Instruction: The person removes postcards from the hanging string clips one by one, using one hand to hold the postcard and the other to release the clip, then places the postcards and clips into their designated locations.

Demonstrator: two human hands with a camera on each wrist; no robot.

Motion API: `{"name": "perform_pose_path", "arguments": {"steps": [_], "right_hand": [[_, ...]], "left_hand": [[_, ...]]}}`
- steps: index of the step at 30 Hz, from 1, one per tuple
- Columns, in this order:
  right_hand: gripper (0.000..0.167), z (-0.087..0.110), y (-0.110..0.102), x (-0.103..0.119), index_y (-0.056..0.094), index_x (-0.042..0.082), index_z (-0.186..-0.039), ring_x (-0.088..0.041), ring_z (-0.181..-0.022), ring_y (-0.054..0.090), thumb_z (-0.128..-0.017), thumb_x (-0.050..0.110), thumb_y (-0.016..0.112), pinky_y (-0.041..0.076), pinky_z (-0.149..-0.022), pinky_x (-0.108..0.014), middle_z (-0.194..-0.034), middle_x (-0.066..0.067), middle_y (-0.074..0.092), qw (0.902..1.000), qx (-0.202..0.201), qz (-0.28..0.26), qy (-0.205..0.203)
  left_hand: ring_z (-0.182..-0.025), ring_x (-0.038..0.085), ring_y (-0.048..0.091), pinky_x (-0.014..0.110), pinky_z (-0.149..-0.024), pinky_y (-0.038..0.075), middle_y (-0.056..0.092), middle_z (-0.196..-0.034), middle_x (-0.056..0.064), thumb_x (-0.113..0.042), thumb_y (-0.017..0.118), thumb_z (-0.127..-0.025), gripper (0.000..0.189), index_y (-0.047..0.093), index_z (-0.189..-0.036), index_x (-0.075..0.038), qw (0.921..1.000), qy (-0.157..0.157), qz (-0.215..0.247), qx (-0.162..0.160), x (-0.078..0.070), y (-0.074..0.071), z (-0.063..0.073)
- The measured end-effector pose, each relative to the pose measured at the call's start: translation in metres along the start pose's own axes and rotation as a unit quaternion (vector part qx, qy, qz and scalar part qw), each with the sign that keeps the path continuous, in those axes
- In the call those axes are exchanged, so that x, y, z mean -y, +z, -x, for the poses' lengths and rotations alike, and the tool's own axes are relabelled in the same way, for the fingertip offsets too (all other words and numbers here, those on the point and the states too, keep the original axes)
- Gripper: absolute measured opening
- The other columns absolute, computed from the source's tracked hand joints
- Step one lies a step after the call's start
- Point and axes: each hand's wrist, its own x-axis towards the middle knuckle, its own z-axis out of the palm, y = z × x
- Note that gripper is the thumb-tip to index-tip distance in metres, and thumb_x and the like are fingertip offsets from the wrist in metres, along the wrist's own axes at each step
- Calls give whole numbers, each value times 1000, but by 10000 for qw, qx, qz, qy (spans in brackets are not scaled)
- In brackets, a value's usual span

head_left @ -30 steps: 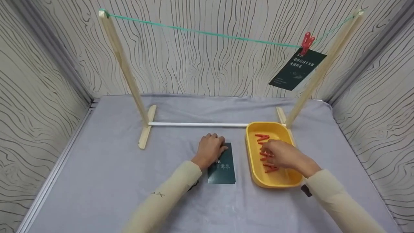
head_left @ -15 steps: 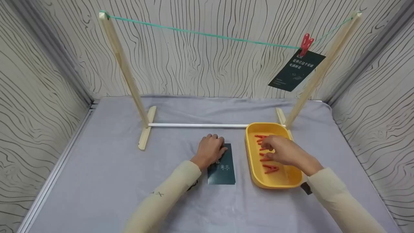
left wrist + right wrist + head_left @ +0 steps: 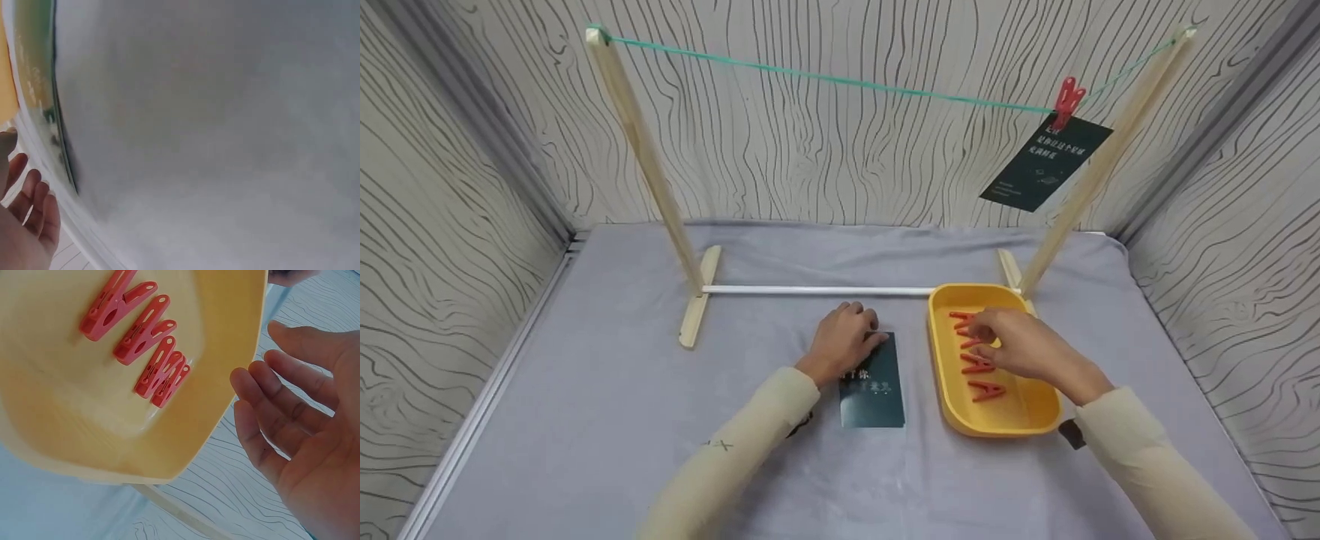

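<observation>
My left hand is over the far end of a dark green printed card lying on the cloth. In the left wrist view its fingers are loosely bent and hold nothing, beside the card's glossy edge. Above a yellow tray, my right hand hovers with thumb and fingers apart. Several red clothespins lie in a row on the tray's floor; the right hand partly covers them in the head view. The right wrist view shows nothing in the right hand, with the clothespins apart from it.
Behind, a wooden frame with a left post, a right post and a white crossbar carries a green line. A red clothespin holds another dark card near its right end. Wood-grain-patterned panels enclose the table.
My right hand has lifted off the clothespins and its fingers have spread. The left hand has shifted slightly away and left, uncovering more of the card's print.
</observation>
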Motion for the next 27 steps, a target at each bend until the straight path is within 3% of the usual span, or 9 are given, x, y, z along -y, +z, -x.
{"name": "perform_pose_path", "arguments": {"steps": [4, 7, 14, 20, 27], "right_hand": [[27, 0, -4, -1, 71, 8, -121, -20, -94, 63, -96, 17, 77, 62, -93, -46, -104, -5, 72, 9997, -227, -68, -55], [32, 0, -7, 0, 66, 7, -126, -24, -98, 65, -98, 19, 75, 62, -92, -46, -108, -8, 70, 9990, -436, -108, -67], [38, 2, -12, 2, 62, 4, -134, -28, -103, 66, -99, 16, 72, 62, -92, -48, -116, -13, 70, 9966, -806, -152, -88], [33, 4, -19, 3, 66, 5, -128, -29, -102, 68, -100, 19, 73, 63, -89, -49, -117, -14, 71, 9906, -1335, -25, -294], [26, 5, -26, 5, 70, 4, -121, -25, -92, 68, -99, 17, 75, 63, -82, -45, -108, -12, 71, 9730, -2184, 36, -739]], "left_hand": [[-97, 21, 68, 36, -87, 60, 73, -103, 5, -37, 72, -101, 27, 75, -110, -12, 9997, -31, 16, -237, 0, -3, -5], [-103, 25, 68, 40, -94, 58, 73, -108, 8, -36, 72, -101, 29, 73, -114, -10, 9989, -70, 82, -458, 1, -6, -7], [-112, 30, 66, 46, -101, 55, 70, -119, 11, -36, 74, -99, 35, 68, -122, -10, 9947, -321, 626, -754, 0, -12, -12], [-119, 25, 66, 41, -102, 57, 66, -132, 10, -40, 71, -101, 47, 61, -135, -11, 9937, -453, 838, -588, -8, -20, -16], [-126, 25, 64, 39, -108, 56, 61, -142, 10, -41, 72, -100, 56, 54, -145, -12, 9917, -548, 1084, -434, -22, -27, -22]]}}
